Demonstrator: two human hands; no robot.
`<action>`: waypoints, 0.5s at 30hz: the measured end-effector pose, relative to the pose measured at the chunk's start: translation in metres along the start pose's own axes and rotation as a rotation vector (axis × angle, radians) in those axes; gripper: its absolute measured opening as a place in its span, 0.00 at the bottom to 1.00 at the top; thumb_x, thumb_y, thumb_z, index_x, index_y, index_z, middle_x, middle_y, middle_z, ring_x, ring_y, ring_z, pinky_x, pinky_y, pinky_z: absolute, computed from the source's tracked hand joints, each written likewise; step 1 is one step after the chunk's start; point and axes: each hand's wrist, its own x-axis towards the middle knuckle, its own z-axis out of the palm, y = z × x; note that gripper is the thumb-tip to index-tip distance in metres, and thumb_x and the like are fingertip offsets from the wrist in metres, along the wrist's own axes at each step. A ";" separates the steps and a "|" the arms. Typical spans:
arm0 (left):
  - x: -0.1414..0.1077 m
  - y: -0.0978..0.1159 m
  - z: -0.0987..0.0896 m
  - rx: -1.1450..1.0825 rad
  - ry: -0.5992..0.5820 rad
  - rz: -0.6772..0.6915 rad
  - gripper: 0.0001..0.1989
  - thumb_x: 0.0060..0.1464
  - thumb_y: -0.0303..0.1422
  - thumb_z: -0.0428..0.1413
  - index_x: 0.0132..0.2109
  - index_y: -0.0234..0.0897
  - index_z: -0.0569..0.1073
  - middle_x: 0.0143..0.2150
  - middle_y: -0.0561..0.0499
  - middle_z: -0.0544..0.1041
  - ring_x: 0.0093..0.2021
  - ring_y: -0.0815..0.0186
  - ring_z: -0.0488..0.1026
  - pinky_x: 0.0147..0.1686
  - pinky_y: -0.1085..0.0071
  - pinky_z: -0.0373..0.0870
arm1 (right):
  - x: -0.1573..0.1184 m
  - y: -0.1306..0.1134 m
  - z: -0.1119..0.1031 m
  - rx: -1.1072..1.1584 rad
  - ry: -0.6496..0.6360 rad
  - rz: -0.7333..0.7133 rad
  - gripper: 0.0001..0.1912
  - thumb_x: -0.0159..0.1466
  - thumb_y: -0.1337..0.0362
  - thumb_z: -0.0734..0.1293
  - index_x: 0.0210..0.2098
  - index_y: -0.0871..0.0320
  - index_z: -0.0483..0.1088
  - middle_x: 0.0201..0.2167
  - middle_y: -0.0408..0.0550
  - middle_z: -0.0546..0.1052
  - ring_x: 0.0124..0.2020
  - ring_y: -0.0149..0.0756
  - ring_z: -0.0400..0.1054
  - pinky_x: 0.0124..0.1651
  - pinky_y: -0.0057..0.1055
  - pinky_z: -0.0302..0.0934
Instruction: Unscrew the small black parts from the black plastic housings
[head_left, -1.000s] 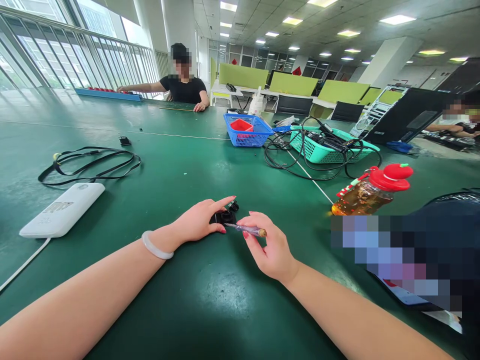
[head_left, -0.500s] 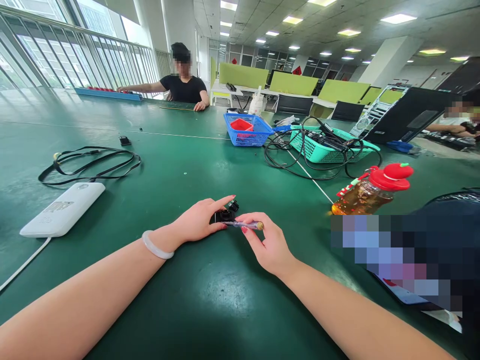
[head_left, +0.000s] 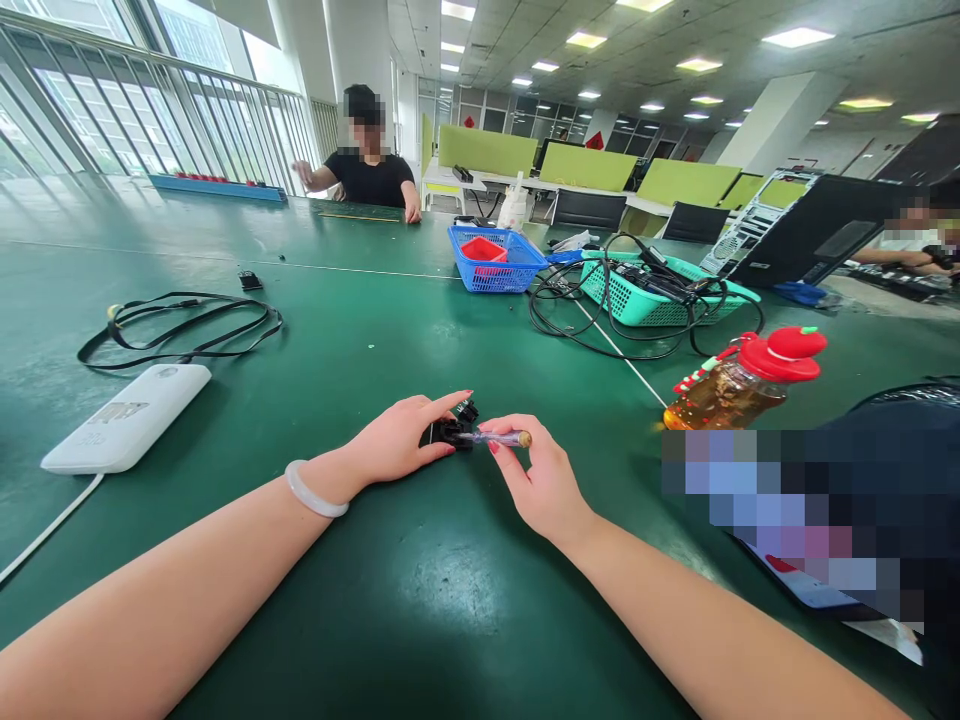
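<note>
I look down on a wide, glossy dark-green tabletop (head_left: 420, 620) in an open office with ceiling light panels, a railed window wall on the left and lime-green desk partitions (head_left: 585, 165) at the back. My left hand (head_left: 397, 440) rests flat on the surface, its fingers pinning down a small black plastic part (head_left: 452, 430) at the middle of the view. My right hand (head_left: 544, 480) is just beside it, fingers closed around a thin screwdriver with a clear handle (head_left: 499, 438), whose tip meets the black part. A pale bangle (head_left: 313, 492) circles my left wrist.

To the left lie a white rectangular power bank (head_left: 127, 418) and a looped black cable (head_left: 184, 328). Farther back stand a blue plastic basket (head_left: 495, 262) and a teal mesh basket (head_left: 645, 295) tangled in black wires. On the right lies an amber bottle with a red cap (head_left: 742, 380).

A person in a black shirt (head_left: 367, 175) sits at the far edge, one hand raised. Another person's arm shows at the right border, cut off. A blurred block hides the lower right, and the black part's details are too small to make out.
</note>
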 end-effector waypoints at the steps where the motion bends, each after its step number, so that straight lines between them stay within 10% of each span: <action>1: 0.000 0.000 0.000 -0.002 0.012 0.008 0.34 0.60 0.37 0.56 0.69 0.47 0.53 0.53 0.49 0.77 0.52 0.57 0.71 0.55 0.59 0.66 | 0.001 0.000 0.000 0.007 -0.006 0.017 0.04 0.69 0.65 0.62 0.43 0.52 0.65 0.43 0.48 0.79 0.46 0.39 0.74 0.50 0.41 0.68; 15: 0.002 0.001 -0.004 0.093 0.284 -0.220 0.25 0.61 0.37 0.51 0.64 0.42 0.63 0.52 0.47 0.77 0.54 0.55 0.70 0.57 0.54 0.66 | -0.003 0.002 -0.005 0.026 0.239 -0.081 0.06 0.69 0.67 0.62 0.45 0.51 0.65 0.46 0.49 0.78 0.48 0.40 0.74 0.49 0.42 0.69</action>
